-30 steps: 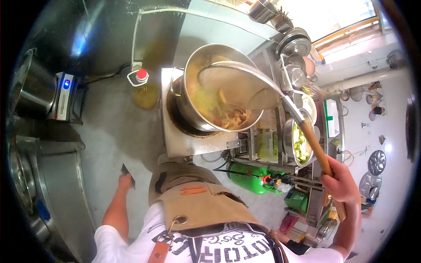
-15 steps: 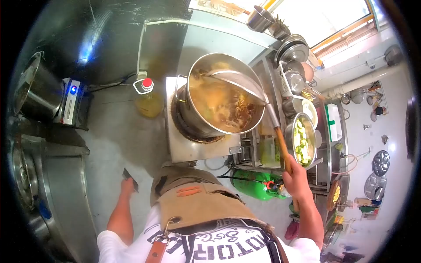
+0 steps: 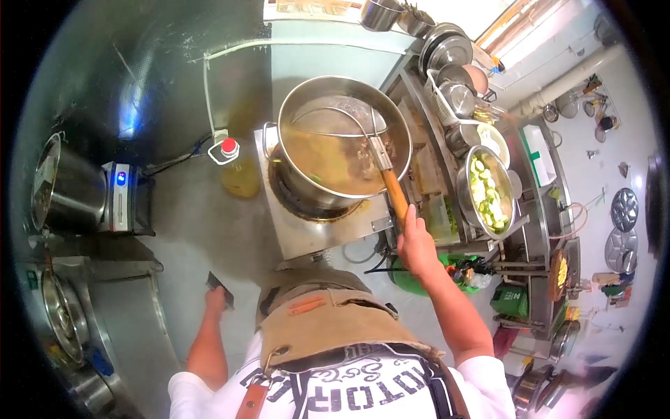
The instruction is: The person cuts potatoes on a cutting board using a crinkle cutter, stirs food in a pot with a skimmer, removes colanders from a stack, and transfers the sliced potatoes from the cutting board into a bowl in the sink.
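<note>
My right hand (image 3: 417,244) is closed round the wooden handle of a large strainer ladle (image 3: 393,192). Its round head lies in a big steel stockpot (image 3: 283,133), partly sunk in brownish, cloudy broth (image 3: 328,159). Dark pieces show in the liquid near the pot's right side. The pot stands on a low steel stove (image 3: 296,236) in front of me. Down at my left side, my left hand (image 3: 215,299) grips a dark flat thing (image 3: 213,281) whose kind I cannot make out.
Right of the pot, a steel bowl (image 3: 469,209) of green-white cut vegetables (image 3: 488,195) stands on a rack. A red-capped jug (image 3: 239,178) of yellow liquid sits left of the stove. Below right is a green gas cylinder (image 3: 408,281). Another tall pot (image 3: 80,185) stands far left.
My right hand has moved left and up, closer to the pot, swinging the strainer ladle's handle inward. Its head sits more level in the broth. The view has shifted slightly.
</note>
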`<state>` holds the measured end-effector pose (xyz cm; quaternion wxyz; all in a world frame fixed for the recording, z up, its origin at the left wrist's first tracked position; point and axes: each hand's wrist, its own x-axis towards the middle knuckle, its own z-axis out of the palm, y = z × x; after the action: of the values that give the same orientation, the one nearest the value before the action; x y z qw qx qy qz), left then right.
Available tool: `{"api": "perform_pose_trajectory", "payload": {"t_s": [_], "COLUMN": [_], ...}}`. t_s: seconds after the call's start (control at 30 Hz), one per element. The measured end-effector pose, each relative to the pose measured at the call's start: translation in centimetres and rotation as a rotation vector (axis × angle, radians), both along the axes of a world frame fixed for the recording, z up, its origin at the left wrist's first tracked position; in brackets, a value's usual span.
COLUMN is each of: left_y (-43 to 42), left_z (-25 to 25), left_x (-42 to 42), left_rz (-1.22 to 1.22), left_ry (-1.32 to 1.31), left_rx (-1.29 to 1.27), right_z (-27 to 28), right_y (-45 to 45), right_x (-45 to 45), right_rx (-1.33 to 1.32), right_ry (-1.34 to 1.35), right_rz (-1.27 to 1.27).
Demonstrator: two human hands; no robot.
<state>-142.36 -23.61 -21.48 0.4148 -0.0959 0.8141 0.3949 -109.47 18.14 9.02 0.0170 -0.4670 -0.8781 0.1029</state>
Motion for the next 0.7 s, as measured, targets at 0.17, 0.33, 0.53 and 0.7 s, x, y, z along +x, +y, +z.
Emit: {"api": "perform_pose_trajectory", "payload": {"t_s": [0.17,0.33,0.53,0.7], "left_y": [-0.1,-1.8,-3.1,-2.0], "left_z": [0.0,-0.4,-0.7,0.7], "left_x": [0.6,2.5,3.0,1.9], "left_rz": [0.040,0.093,0.086,0.073], "left_ry": [0.001,-0.093,-0.087,-0.032], "left_rx": [0.076,0.044,0.005,-0.005], "right_z": [3.0,9.7,13.6,14.5], "right_y": [-2.5,-3.2,-2.9,-3.2], "right_x": [1.6,4.4,5.1,4.1], "right_rx": [-0.042,-0.116,-0.058,-0.346], "right_ry": [-0.003,0.004,0.209,0.401], "right_rz": [0.097,0.094,0.004,-0.204]}}
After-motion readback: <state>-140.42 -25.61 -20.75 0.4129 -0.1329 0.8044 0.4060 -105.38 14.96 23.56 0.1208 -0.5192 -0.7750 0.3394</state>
